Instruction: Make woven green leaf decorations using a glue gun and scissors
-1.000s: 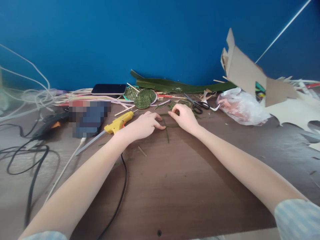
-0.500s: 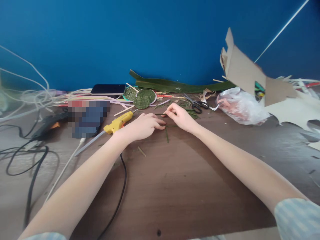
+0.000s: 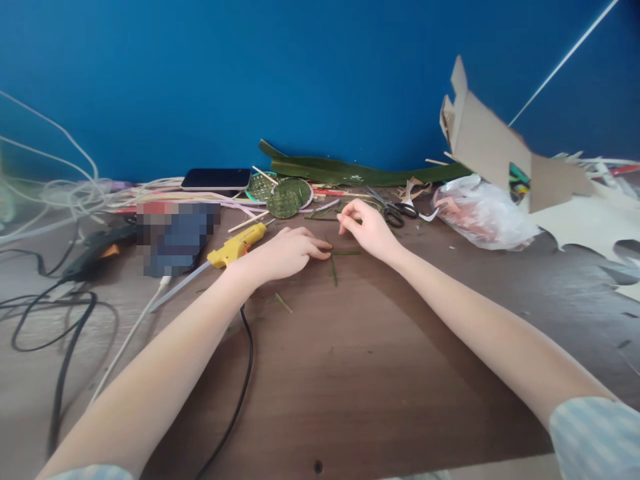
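just at the left grip's (image 3: 287, 256) fingertips lie crossed green strips (image 3: 335, 272).

Green strips (image 3: 335, 272): partly hidden by left hand (image 3: 291, 253) | right sleeve (image 3: 590, 433): cut off

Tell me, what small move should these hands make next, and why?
Perhaps bring the single green strip to the crossed strips: the right hand seems to pinch it apart from them, while the left hand seems to steady them near their crossing.
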Demonstrator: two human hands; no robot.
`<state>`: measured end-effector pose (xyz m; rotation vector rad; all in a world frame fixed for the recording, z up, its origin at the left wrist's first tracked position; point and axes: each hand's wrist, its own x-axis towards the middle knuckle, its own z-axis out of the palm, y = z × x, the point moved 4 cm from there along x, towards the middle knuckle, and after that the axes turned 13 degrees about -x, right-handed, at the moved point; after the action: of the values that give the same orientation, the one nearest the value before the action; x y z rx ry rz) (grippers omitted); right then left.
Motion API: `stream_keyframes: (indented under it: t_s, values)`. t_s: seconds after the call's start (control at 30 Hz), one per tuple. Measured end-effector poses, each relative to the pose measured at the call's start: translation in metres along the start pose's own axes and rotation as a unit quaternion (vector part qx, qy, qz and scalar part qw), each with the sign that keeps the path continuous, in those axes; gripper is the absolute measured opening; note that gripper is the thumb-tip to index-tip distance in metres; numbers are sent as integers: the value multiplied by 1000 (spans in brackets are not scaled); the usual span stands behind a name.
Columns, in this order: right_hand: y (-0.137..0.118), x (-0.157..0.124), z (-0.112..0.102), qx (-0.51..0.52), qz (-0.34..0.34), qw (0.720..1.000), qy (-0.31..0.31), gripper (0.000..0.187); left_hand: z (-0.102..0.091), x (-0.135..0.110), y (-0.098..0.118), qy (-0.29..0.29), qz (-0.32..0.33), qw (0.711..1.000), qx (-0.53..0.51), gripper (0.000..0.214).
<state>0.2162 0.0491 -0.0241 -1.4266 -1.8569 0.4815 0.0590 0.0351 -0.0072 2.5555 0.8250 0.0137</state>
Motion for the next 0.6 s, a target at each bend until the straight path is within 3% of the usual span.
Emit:
stream_keyframes:
  t_s: [0.23,0.6]
  values:
    - [7,3,2,18,12,999,23,9,-1,0,0,-3,3,1000,-7,56]
    - [3,0,6,-225,2,974,40,6,0,0,-2,-10,-3,1000,-10,55]
